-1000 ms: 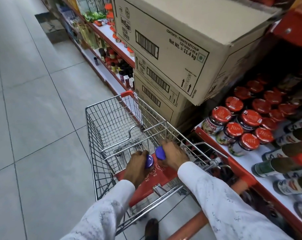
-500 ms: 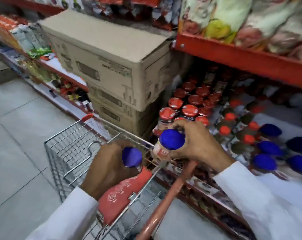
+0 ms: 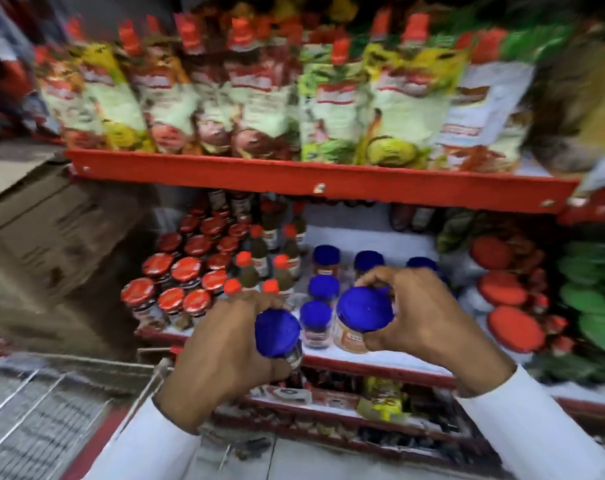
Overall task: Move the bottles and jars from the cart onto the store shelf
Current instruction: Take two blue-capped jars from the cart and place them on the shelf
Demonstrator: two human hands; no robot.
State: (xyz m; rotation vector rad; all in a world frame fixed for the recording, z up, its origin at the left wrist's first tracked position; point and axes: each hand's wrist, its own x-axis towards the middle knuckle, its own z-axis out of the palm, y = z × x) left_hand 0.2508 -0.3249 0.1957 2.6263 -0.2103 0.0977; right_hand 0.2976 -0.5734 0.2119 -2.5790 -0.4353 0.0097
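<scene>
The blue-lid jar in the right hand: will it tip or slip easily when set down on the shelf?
The jar looks squat and wide-lidded, so probably stable upright. The right hand grips near the lid; its smooth sides may slip.

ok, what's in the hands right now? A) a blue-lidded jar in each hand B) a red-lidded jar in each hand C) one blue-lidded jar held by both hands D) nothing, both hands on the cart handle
A: the left hand grips one blue-lidded jar and the right hand grips another blue-lidded jar with a pale body, both held up in front of the red-edged shelf.
</scene>
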